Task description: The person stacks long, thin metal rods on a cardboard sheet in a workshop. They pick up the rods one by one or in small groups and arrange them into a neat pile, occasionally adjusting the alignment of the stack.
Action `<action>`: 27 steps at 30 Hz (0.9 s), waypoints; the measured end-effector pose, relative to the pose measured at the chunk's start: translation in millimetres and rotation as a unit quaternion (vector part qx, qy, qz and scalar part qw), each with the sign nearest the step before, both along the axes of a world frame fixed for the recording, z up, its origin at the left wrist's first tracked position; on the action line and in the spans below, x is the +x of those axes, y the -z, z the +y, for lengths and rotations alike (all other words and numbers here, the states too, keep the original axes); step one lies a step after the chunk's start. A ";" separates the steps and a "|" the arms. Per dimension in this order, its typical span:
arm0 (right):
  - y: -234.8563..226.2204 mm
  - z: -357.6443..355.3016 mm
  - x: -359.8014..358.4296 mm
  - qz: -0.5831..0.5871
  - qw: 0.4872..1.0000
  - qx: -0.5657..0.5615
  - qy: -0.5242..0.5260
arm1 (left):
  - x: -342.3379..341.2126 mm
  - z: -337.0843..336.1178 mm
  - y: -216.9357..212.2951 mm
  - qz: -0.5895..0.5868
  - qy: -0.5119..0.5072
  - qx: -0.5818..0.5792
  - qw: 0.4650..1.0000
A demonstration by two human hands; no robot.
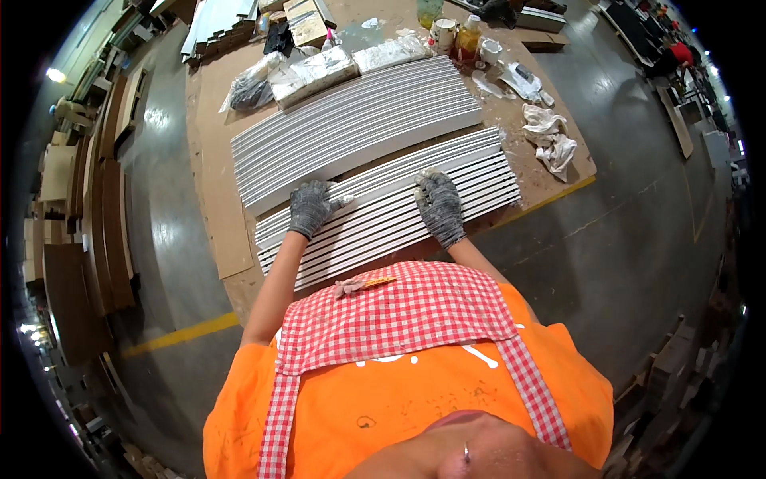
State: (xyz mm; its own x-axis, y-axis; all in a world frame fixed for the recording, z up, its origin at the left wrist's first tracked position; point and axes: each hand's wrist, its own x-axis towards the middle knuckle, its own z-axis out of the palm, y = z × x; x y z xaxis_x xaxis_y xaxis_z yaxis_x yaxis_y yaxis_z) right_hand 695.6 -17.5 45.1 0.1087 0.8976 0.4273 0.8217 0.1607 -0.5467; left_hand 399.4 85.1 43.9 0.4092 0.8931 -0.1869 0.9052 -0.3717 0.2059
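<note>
We set our clock on the front set of slats (375, 227), twelve pointing away from the wearer. This set lies on the brown bench (209, 152) just before the wearer: white strips side by side, dark gaps between them, the rows rising toward the right.

Both hands are in grey knit gloves, well apart from each other. The left hand (311, 209) is at nine, down on the far part of the front set, close to the rear slats; pale matter shows by its thumb – we cannot tell whether it is on the glove or a separate scrap. The right hand (440, 209) is at three, fingers bent over the strips, fingertips whitened. Whether either hand is clamped on a strip or merely resting there, we cannot tell.

At twelve, the rear slats (359, 120) make a second, similar white set, close alongside the first. Beyond them, between eleven and twelve, two white-smeared blocks (315, 76) lie end to end, with a clear plastic bag (249, 84) toward ten. Around one we note an amber bottle (467, 40), with a smeared can (443, 36) to its left and a white cup (490, 52) to its right. At two, a crumpled cloth (550, 144) lies near the bench edge.

At six, the wearer's red-and-white checked apron (399, 311) over an orange shirt (383, 391). At eight, a yellow line (183, 334) on the grey floor (163, 279).
</note>
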 end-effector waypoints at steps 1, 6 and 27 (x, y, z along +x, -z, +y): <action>-1.7 -0.3 1.3 -0.012 1.000 0.006 -0.003 | 1.2 2.2 -3.4 -0.010 0.018 0.000 1.000; 1.6 -1.1 -1.7 0.000 1.000 -0.020 -0.002 | -1.6 6.8 -10.9 -0.080 0.032 -0.069 0.994; 4.9 -5.4 0.7 0.008 1.000 0.006 -0.002 | 26.2 18.0 -16.7 -0.102 0.112 0.015 0.988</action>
